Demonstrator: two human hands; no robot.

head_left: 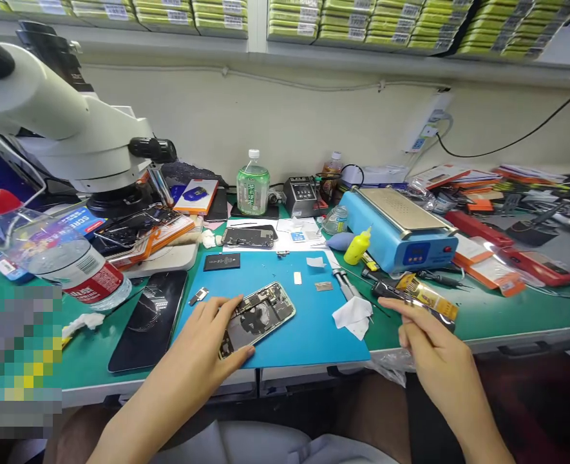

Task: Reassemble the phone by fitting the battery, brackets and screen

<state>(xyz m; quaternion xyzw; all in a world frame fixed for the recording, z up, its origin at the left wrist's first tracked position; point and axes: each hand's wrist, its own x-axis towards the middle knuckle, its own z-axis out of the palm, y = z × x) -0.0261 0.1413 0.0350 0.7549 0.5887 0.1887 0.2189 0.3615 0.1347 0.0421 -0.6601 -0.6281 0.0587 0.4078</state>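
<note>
While my left hand (pixel 213 338) holds the opened phone (pixel 268 314) near centre, seemingly for inside work, I can't tell my right hand's (pixel 429 341) grip; the next move likely needs steadiness.

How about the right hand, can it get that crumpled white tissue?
Probably yes. The right hand is close beside the white tissue, which lies uncovered at the edge of the blue mat. Nothing tall seems to stand between them, though I can't tell whether the fingers already hold something.

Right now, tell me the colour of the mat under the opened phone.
Bright blue: the mat shows best in the head view.
</note>
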